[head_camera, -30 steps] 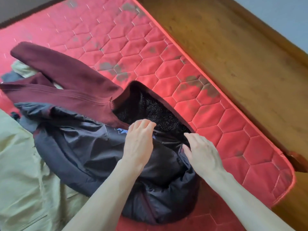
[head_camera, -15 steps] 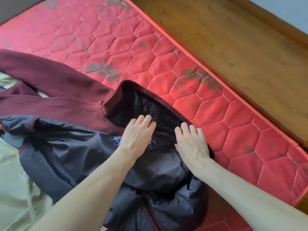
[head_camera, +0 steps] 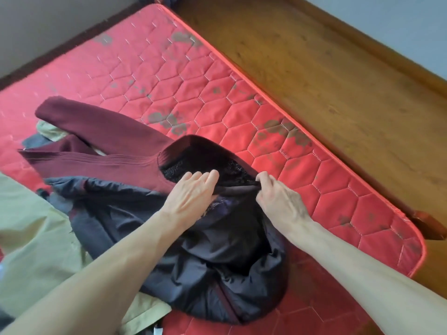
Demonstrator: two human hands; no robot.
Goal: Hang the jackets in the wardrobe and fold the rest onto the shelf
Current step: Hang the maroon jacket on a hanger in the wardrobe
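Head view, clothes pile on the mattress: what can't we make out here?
- Left hand: fingertips dip behind the dark jacket collar edge, so its grip is unclear.
- Grey garment: mostly buried under the maroon jacket.
- Pale green garment: cut off by the left and bottom edges.
- Wardrobe, shelf, hangers: out of frame.

The left hand (head_camera: pixel 191 192) lies over the dark jacket (head_camera: pixel 217 257), covering the cloth beneath its palm, and its fingertips hide part of the black mesh lining. The right hand (head_camera: pixel 278 197) curls round the collar edge, so its fingertips are tucked out of sight. The maroon jacket (head_camera: pixel 101 143) buries most of the clothes under it. The pale green garment (head_camera: pixel 31 238) runs off the left and bottom edges. Both forearms leave at the bottom edge.
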